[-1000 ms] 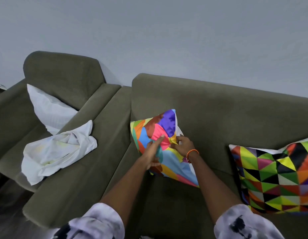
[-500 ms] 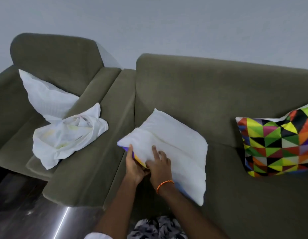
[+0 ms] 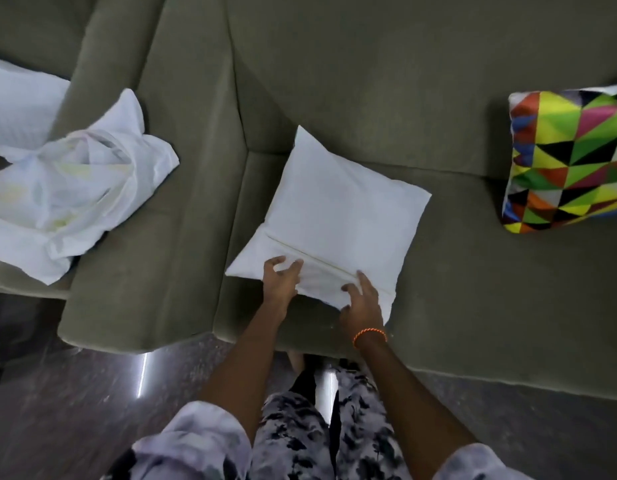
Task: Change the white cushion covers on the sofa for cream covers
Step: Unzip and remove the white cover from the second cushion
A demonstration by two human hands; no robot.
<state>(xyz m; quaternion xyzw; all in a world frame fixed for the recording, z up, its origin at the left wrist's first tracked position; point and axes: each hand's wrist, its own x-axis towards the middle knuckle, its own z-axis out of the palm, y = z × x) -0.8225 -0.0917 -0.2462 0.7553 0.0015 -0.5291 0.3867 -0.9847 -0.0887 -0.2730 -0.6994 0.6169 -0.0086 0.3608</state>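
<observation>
Cushion [image 3: 334, 202] flat on sofa seat [image 3: 473, 271]. Left hand [image 3: 279, 285] and right hand [image 3: 362, 303] pinch flap beside zip seam, fingers curled. Risk: zip snags fabric, cover tears.

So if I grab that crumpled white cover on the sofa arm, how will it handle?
The crumpled white cover is probably floppy: it lies in loose folds. Likely light, since it looks thin. It overhangs the sofa arm, so a push might slide it off.

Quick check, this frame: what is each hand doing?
Left hand: pinching the cushion cover by the zip.
Right hand: fingers curled on the cover's near edge, gripping it.
</observation>
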